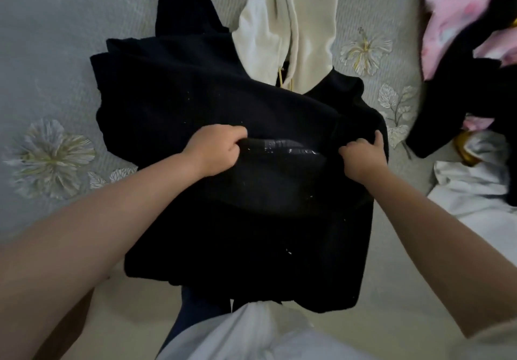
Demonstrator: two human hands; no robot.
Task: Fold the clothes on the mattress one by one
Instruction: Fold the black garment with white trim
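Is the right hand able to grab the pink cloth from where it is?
Probably not yet. The right hand grips the black garment, and the pink cloth lies farther off at the mattress's far right corner.

The black garment [223, 102] is looking like thick, matt knit cloth, dotted with pale lint, with a faded, slightly shiny print [282, 148] near its collar. The mattress [56, 51] cover is showing quilted, embroidered fabric. The cream garment [305, 29] is appearing soft, perhaps velvety.
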